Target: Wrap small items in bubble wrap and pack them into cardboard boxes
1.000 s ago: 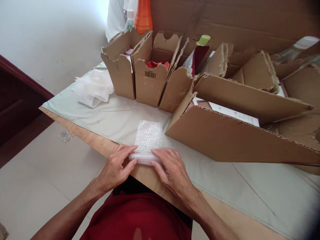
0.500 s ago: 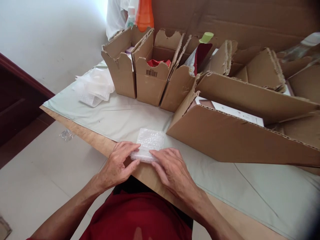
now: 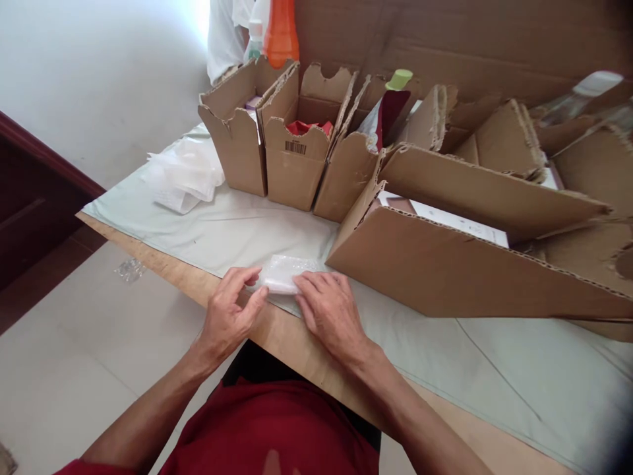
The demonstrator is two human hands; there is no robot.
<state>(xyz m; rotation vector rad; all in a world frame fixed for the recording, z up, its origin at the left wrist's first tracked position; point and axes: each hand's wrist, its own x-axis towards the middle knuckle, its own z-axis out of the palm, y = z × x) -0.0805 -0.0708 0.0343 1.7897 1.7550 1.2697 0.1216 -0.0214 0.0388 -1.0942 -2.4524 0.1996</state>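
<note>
A piece of clear bubble wrap (image 3: pixel 283 272) lies folded in a flat bundle on the pale cloth near the table's front edge. Its near side forms a thicker fold; whether anything is inside I cannot tell. At its left end is my left hand (image 3: pixel 232 307), thumb and fingers curved but apart, with the thumb tip by the near corner. My right hand (image 3: pixel 330 307) is closed over the right end, fingers on top and thumb at the near side.
Cardboard bins (image 3: pixel 291 165) stand along the back. A long cardboard bin (image 3: pixel 469 270) with a white box inside stands at the right. Crumpled white packing material (image 3: pixel 185 175) lies at the left. Behind the bins is an orange bottle (image 3: pixel 281 33).
Both hands have moved away from my body, and the near fold of the bubble wrap has gone with them. The bundle now looks shorter from front to back. My left fingers have drawn off its top.
</note>
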